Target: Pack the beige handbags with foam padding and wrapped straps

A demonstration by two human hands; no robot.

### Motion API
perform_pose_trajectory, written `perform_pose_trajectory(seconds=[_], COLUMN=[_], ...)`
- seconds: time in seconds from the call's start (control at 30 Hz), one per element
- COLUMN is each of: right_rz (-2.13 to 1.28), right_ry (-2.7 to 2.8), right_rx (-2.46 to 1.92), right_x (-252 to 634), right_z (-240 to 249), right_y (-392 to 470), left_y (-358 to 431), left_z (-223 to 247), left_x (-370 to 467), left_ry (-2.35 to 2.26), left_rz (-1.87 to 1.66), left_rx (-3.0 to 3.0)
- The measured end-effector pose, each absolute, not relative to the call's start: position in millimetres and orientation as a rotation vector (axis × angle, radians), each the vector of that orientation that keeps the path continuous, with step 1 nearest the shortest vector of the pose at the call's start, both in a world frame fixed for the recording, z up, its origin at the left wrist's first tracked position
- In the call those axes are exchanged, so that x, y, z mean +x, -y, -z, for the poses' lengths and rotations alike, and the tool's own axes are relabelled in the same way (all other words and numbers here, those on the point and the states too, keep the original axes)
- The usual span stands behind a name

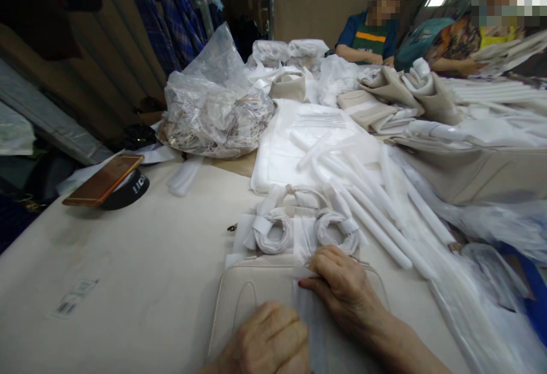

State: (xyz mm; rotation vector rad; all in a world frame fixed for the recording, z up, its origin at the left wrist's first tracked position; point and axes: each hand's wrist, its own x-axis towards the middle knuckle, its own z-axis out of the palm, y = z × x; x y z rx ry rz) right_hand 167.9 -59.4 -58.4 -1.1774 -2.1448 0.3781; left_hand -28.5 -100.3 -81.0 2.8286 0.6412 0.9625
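Observation:
A beige bag (231, 300) lies flat on the table in front of me. Down its middle runs a translucent white wrapping strip (315, 328). My right hand (342, 283) is closed on this strip near the bag's top edge, thumb and fingers pinched together. Lower down, my left hand (271, 340) is curled into a fist over the bag beside the strip; whatever its fingers hold is hidden. Just beyond the top edge sit two wrapped strap coils, a left coil (273, 234) and a right coil (337, 231). Behind them arches a wrapped handle (299, 197).
White foam tubes (376, 220) lie to the right, near a stack of white sheets (277, 157). A clear plastic sack (213, 117) stands at the back left. On the left, a phone (105, 180) rests on a black roll (128, 191). Two people work across the table.

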Motion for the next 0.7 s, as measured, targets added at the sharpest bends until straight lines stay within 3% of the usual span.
perform_pose_trajectory(seconds=[0.1, 0.33, 0.7], right_rz=[-0.309, -0.254, -0.067], right_ry=[2.151, 2.112, 1.892], right_rx=[-1.174, -1.187, -1.17], right_x=[167, 165, 164], right_z=[60, 62, 55], right_y=[58, 61, 70], left_y=[87, 91, 96], left_z=[64, 79, 64], left_x=[-16, -17, -19], left_ry=[-0.775, -0.833, -0.864], left_rz=[-1.015, -0.966, -0.629], left_rx=[3.004, 3.01, 3.069])
